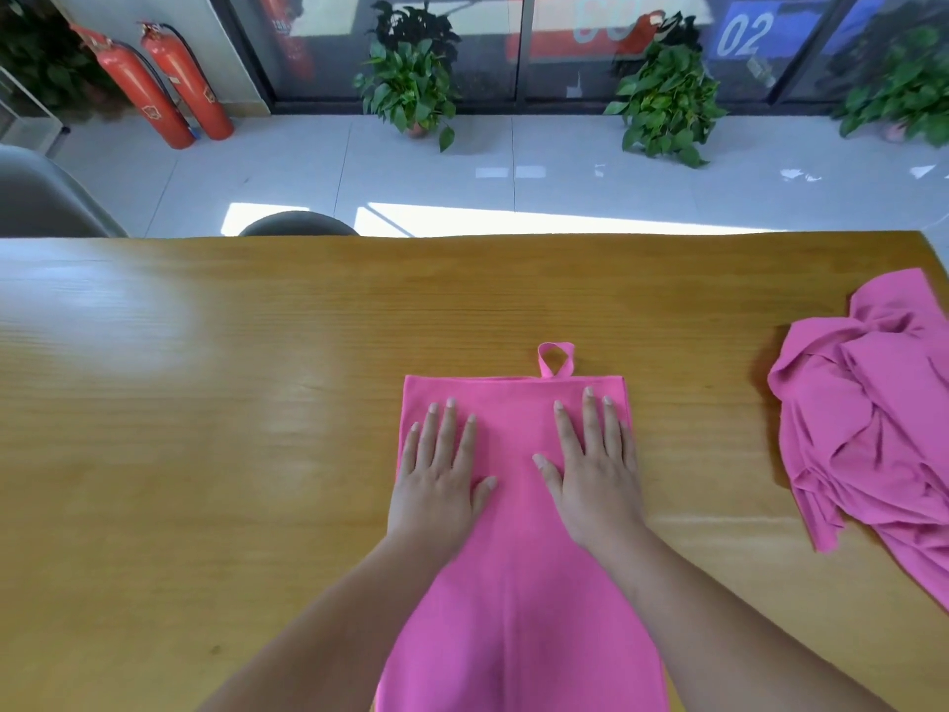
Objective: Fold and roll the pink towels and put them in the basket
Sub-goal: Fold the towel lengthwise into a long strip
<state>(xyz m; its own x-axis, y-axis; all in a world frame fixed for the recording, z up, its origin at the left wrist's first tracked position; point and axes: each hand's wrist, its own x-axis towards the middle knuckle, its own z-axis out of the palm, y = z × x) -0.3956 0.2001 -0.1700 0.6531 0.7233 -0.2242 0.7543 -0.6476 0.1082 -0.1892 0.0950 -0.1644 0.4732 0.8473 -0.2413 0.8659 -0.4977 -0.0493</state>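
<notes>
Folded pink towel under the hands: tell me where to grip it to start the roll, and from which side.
Grip the folded towel at its two far corners, beside the hanging loop. That straight short edge lies flat and free, just past the left hand and right hand. Probably come from above and roll toward the body.

The number "02" can be read in pale, slanted digits on a blue sign (747, 36) seen through the glass wall (616, 54) at the top right. To the left of it, on a red panel (580, 28) behind the same glass, there are large pale digits, but the top edge cuts them and they are too blurred to read for sure. Each of the two red fire extinguishers (169, 79) at the top left carries a label, and on these the marks are too small to read. No writing, brand or number shows on the pink towels or on the wooden surface.
</notes>
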